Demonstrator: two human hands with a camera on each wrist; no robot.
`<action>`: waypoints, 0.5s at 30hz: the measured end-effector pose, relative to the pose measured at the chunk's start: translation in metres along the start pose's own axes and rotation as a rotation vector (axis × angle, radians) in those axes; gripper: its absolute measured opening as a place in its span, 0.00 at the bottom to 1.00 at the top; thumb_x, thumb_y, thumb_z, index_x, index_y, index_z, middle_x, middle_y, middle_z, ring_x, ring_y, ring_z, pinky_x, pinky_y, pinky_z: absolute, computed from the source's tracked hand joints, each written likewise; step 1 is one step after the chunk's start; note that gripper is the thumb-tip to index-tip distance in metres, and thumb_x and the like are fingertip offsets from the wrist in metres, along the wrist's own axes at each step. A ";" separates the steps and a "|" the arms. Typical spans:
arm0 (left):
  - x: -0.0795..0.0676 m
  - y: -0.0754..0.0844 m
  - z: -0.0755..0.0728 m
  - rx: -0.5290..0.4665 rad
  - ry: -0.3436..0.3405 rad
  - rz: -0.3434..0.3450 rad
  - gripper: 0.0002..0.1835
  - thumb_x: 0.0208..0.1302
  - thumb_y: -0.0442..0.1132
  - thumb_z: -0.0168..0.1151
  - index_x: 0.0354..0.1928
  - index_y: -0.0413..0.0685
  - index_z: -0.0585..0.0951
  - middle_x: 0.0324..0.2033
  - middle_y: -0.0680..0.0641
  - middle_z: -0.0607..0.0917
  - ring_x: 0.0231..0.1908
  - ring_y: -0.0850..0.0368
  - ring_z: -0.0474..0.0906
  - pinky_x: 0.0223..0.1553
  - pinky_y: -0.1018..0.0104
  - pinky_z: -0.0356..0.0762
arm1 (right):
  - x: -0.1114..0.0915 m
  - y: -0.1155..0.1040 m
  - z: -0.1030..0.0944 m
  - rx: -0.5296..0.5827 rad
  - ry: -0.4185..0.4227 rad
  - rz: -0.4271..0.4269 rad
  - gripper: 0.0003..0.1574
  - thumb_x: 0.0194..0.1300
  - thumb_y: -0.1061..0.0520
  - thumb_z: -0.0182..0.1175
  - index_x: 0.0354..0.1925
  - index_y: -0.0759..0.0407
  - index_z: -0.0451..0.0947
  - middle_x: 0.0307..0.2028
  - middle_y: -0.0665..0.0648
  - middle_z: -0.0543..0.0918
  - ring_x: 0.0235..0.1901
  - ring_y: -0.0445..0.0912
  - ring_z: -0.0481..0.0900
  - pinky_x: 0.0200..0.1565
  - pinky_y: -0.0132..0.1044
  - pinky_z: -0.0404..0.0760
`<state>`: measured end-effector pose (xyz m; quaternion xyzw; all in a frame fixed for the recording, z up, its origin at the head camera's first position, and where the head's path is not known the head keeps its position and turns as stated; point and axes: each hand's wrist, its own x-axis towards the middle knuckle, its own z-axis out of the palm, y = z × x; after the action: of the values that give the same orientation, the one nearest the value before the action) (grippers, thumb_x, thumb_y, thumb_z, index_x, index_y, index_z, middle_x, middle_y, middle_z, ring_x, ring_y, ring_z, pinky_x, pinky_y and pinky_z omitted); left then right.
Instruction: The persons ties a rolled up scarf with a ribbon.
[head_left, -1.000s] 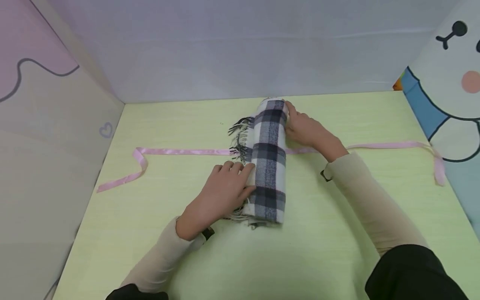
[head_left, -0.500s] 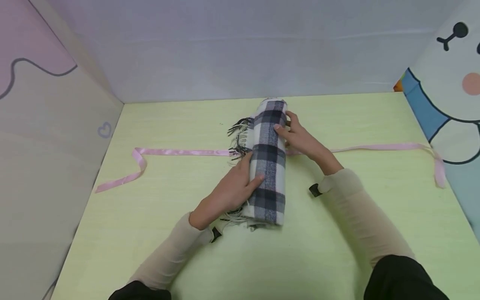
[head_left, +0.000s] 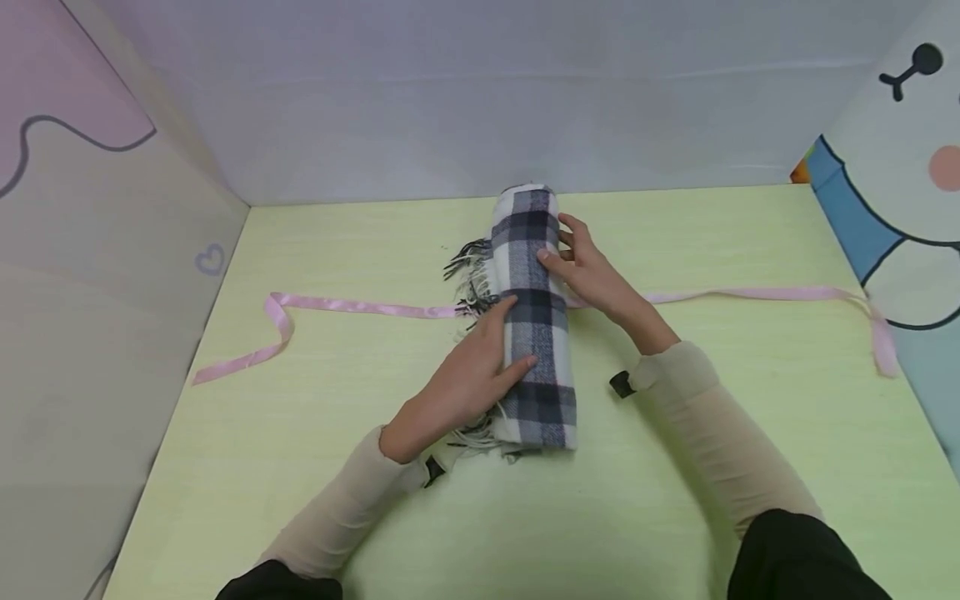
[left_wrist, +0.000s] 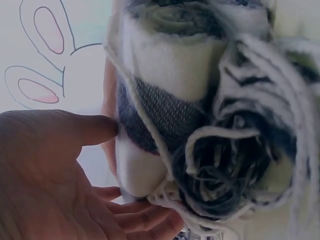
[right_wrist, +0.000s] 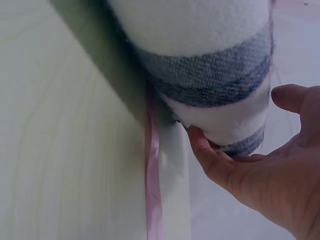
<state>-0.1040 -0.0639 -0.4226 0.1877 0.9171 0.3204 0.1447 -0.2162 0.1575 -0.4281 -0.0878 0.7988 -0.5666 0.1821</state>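
A rolled plaid scarf [head_left: 536, 333] in white, grey and black lies lengthwise mid-table, its fringe [head_left: 474, 279] out on the left side. My left hand [head_left: 468, 371] grips the scarf's left side, thumb on top; in the left wrist view the fingers [left_wrist: 150, 220] reach beneath the roll by the fringe. From the right, my right hand [head_left: 596, 271] holds the far part, with its thumb on top and fingers [right_wrist: 202, 147] curled under the edge. A pink ribbon [head_left: 360, 307] crosses the table under the scarf, its middle hidden by the roll.
The pale green table [head_left: 637, 500] meets a whitish back wall [head_left: 525, 100]. Side panels with cartoon drawings stand left and right. The ribbon's right end [head_left: 885, 350] hangs near the table's right edge; its left end lies bent near the left edge.
My right thumb has come onto the scarf's top and the left hand has slid inward. The scarf's far end has swung left, and the ribbon beside it has shifted slightly.
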 end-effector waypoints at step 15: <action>0.013 -0.025 -0.033 0.264 0.134 -0.123 0.32 0.81 0.54 0.51 0.78 0.46 0.63 0.66 0.35 0.78 0.63 0.33 0.76 0.58 0.37 0.78 | -0.009 0.015 -0.016 -0.242 -0.068 -0.041 0.36 0.84 0.51 0.47 0.82 0.55 0.50 0.80 0.63 0.60 0.73 0.64 0.67 0.72 0.63 0.66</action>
<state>-0.1349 -0.0939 -0.4159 0.1267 0.9687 0.1992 0.0766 -0.2136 0.1795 -0.4353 -0.1445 0.8526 -0.4665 0.1858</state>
